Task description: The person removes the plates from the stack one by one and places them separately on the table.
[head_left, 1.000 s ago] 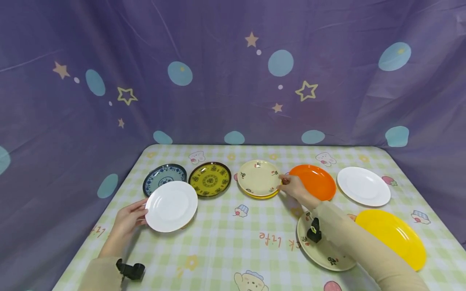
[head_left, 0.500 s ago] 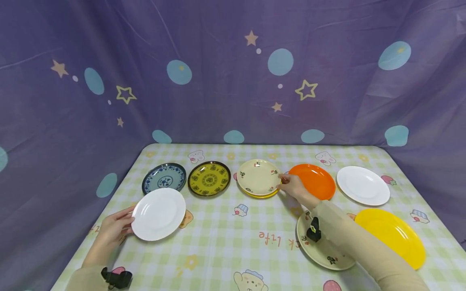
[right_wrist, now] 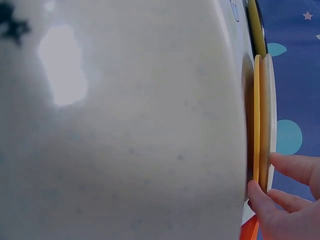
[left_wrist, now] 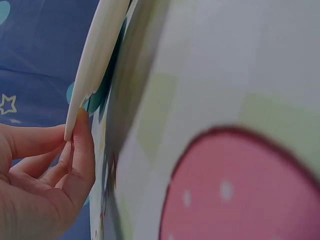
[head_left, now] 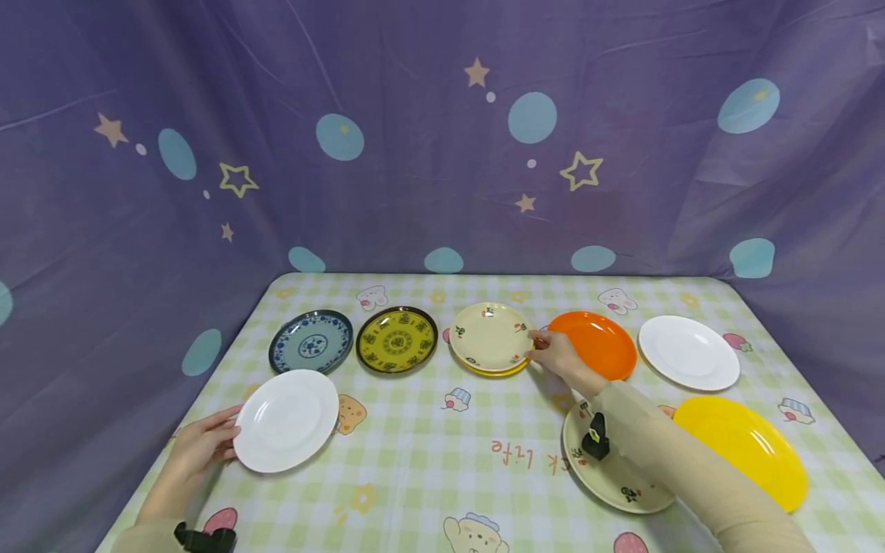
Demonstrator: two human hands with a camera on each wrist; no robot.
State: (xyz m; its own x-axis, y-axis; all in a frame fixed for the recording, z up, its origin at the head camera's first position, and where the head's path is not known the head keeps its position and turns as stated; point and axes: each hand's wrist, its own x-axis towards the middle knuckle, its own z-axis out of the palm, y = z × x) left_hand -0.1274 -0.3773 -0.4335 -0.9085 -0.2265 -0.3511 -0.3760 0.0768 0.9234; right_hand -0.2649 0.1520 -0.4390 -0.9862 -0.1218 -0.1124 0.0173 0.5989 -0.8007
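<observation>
My left hand (head_left: 196,447) pinches the rim of a white plate (head_left: 286,421) at the left of the table. In the left wrist view this plate (left_wrist: 95,60) stands off the tablecloth, its edge between thumb and fingers. At the back middle, my right hand (head_left: 558,357) grips the right rim of a cream plate (head_left: 491,336) with small dark motifs. A yellow plate (head_left: 492,373) lies directly beneath it, only its front edge showing. The right wrist view has my fingertips (right_wrist: 275,159) at the rims of the cream plate (right_wrist: 270,110) and the yellow plate (right_wrist: 257,100).
A blue-patterned plate (head_left: 311,344) and an olive plate (head_left: 397,340) lie back left. Right of my right hand are an orange plate (head_left: 598,346), another white plate (head_left: 689,353) and a larger yellow plate (head_left: 747,453). My right forearm partly covers another cream plate (head_left: 608,480).
My left hand has drawn the white plate left and toward me, uncovering the blue-patterned plate. My right hand has stayed on the cream plate's rim.
</observation>
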